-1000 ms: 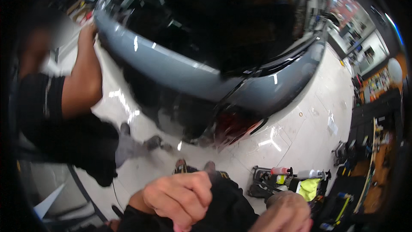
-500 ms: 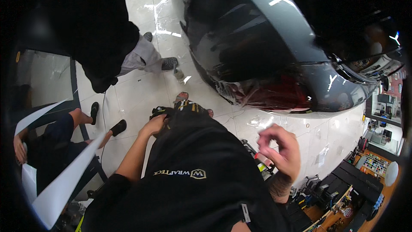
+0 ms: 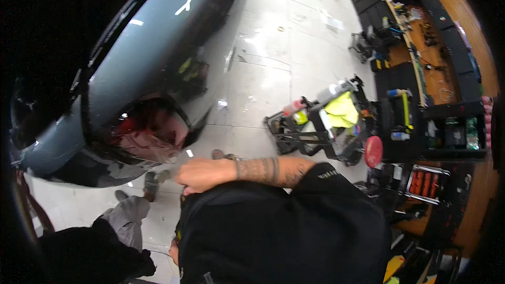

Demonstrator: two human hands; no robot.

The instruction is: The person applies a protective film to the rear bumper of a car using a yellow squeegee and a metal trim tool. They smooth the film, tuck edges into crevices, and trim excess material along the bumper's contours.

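My right hand [image 3: 202, 175] is held across the front of my black shirt [image 3: 279, 231], its tattooed forearm coming from the right. Its fingers are curled in, and whatever they may hold is hidden. Only a sliver of my left hand [image 3: 174, 251] shows past the shirt's left edge; its fingers are out of sight. Nearest beyond my right hand is the corner of a grey car [image 3: 152, 47]. A reddish light opening [image 3: 152, 131] with crinkled clear film sits in that corner. My right hand is apart from the car.
A low black rolling cart [image 3: 305, 139] carries bottles and a yellow-green cloth [image 3: 343, 110]. Black workbenches [image 3: 400, 81] with tools line the right side. Another person in grey trousers [image 3: 126, 218] stands at lower left. Pale tiled floor [image 3: 268, 84] lies between car and benches.
My view has swung right, bringing the cart and benches closer to the middle. My right hand has come in to my front and its fingers are curled tighter. The seated person has left view.
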